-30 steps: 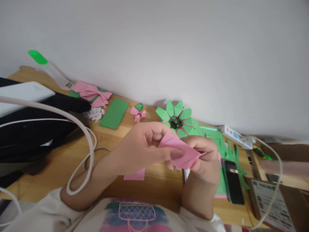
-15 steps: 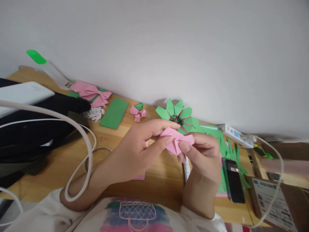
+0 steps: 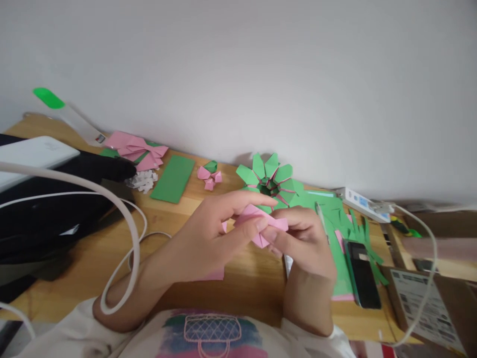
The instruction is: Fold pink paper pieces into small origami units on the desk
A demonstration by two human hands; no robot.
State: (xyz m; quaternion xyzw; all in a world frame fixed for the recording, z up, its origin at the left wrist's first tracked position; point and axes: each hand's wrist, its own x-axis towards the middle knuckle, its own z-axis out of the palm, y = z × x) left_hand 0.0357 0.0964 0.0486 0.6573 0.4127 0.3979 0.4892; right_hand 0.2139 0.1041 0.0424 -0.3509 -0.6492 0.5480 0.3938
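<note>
**Paper (image 3: 251, 212) pinched between both hands**

It is held above the table (image 3: 249, 286), nearer the person than the wheel (image 3: 283, 172). The left hand (image 3: 216, 236) presses it with the thumb, index outstretched; the right (image 3: 307, 244) closes thumb and curled fingers on its right end. Probably light, crisp, easily creased; folded edges suit gentle fingertip pinches.

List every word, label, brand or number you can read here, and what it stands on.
No text is legible.
Printed label on the cardboard box: too small and blurred to read.
Faint mark on the flat white object: too blurred.
Small tag on the green-tipped object: too small.
</note>
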